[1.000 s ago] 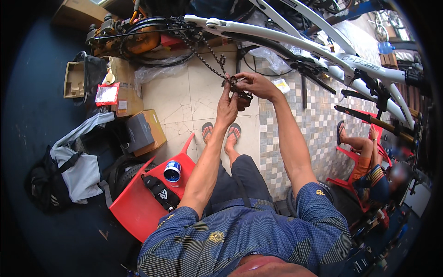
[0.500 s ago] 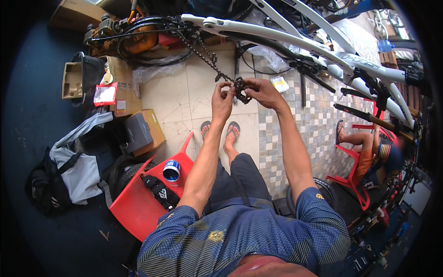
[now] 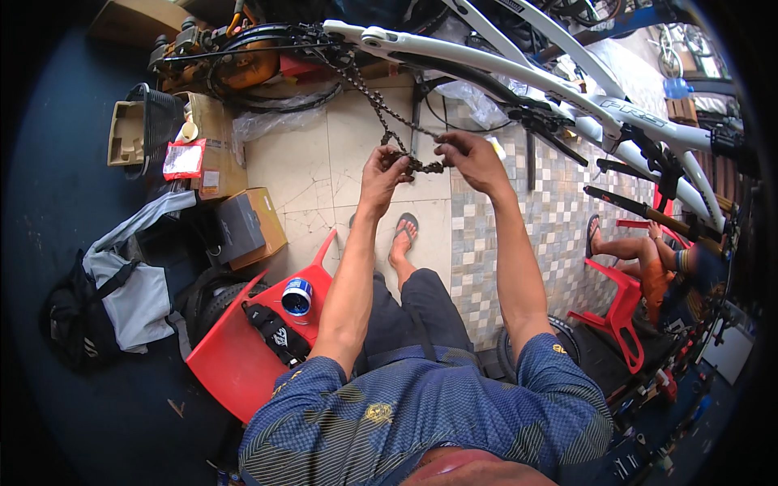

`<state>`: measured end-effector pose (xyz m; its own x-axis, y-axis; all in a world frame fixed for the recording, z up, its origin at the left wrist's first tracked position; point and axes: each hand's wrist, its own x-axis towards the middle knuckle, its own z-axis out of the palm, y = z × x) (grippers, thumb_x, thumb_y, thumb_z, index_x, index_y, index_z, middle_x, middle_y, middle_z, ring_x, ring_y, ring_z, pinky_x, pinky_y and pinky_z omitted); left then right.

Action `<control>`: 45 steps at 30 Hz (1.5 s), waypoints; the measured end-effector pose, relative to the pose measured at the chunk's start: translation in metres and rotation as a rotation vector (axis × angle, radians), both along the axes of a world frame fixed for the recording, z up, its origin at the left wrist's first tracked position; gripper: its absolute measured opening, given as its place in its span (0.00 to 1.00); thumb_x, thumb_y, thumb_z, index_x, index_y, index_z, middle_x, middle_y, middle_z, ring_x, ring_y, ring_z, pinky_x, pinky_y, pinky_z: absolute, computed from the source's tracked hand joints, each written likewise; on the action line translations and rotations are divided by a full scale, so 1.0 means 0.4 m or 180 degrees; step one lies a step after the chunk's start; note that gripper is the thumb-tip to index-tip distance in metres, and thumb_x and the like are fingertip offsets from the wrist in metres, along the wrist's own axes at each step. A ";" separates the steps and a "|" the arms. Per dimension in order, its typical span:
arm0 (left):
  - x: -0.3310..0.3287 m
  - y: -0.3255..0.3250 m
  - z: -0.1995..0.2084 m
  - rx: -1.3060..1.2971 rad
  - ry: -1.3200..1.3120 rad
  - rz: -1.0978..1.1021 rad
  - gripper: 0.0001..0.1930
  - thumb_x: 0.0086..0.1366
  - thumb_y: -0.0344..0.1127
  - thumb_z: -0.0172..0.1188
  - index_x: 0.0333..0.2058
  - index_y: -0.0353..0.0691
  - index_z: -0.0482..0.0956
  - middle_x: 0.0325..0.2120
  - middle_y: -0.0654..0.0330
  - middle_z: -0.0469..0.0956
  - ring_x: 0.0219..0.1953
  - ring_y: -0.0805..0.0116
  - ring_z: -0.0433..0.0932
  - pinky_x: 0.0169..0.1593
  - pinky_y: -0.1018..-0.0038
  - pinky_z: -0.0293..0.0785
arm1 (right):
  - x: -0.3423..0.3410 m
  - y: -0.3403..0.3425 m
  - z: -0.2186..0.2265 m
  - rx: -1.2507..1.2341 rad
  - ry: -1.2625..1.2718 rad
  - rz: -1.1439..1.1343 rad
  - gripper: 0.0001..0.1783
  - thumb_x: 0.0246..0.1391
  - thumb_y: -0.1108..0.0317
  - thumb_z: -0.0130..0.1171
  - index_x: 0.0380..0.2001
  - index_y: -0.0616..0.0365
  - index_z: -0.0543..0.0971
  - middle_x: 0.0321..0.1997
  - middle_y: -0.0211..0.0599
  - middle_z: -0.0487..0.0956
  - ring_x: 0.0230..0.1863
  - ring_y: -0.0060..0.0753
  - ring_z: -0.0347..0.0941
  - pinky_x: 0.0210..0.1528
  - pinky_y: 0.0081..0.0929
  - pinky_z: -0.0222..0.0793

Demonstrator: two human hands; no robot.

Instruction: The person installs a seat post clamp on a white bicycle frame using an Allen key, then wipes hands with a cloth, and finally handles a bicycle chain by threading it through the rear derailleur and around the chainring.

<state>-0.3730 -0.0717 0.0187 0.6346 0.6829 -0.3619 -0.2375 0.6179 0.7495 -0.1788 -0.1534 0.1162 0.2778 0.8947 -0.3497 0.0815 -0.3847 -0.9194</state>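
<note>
A dark bicycle chain (image 3: 375, 100) hangs from the rear end of a white bicycle frame (image 3: 486, 61) and runs down to my hands. My left hand (image 3: 384, 174) pinches a bunched, looped part of it between thumb and fingers. To its right, my right hand (image 3: 470, 160) has thumb and fingertips closed on another stretch of the chain, which slants up toward the frame. A loop of links sags between the two hands. Both hands are held above the tiled floor, below the frame.
A red chair (image 3: 235, 356) beside my left arm bears a blue can (image 3: 297, 296) and a black glove-like item (image 3: 275, 334). Cardboard boxes (image 3: 258, 228) and a grey-black bag (image 3: 134, 300) lie at the left. An orange machine (image 3: 247, 69) stands far left. Another person (image 3: 652, 275) sits at the right.
My hands have moved apart, the right one to the right and the left slightly down and left. The chain bunch between them has spread into an open loop.
</note>
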 end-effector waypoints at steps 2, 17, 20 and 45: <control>-0.023 -0.024 -0.017 -0.0789 -0.0360 0.0179 0.13 0.67 0.29 0.64 0.47 0.41 0.71 0.38 0.59 0.81 0.38 0.69 0.82 0.40 0.70 0.83 | -0.003 0.004 0.003 0.0318 0.0335 -0.0421 0.14 0.65 0.72 0.58 0.50 0.67 0.77 0.41 0.40 0.83 0.38 0.27 0.81 0.44 0.26 0.79; -0.040 -0.081 0.059 -0.0255 -0.0021 -0.0509 0.16 0.64 0.24 0.64 0.50 0.33 0.75 0.38 0.57 0.82 0.36 0.68 0.82 0.41 0.72 0.82 | -0.003 0.081 0.004 0.0176 0.0522 -0.1008 0.12 0.62 0.68 0.64 0.43 0.64 0.78 0.35 0.36 0.83 0.34 0.25 0.81 0.35 0.24 0.81; -0.027 -0.077 0.070 0.0106 0.0121 -0.0352 0.16 0.63 0.22 0.63 0.50 0.33 0.76 0.36 0.59 0.81 0.35 0.72 0.80 0.38 0.76 0.79 | 0.003 0.079 -0.004 0.0224 0.0479 -0.1020 0.10 0.62 0.68 0.64 0.41 0.64 0.78 0.34 0.36 0.83 0.33 0.25 0.81 0.35 0.24 0.81; 0.095 0.144 0.271 0.3152 0.0489 -0.0067 0.18 0.60 0.18 0.61 0.49 0.39 0.81 0.43 0.58 0.83 0.42 0.72 0.81 0.48 0.76 0.78 | -0.004 0.072 0.011 0.0516 -0.0021 -0.0628 0.11 0.61 0.67 0.64 0.43 0.61 0.84 0.32 0.33 0.84 0.36 0.20 0.78 0.39 0.20 0.72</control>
<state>-0.3351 -0.0142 0.1272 0.6441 0.7101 0.2845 -0.0911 -0.2980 0.9502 -0.1803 -0.1247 0.1204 0.4545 0.8672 -0.2037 0.0256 -0.2413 -0.9701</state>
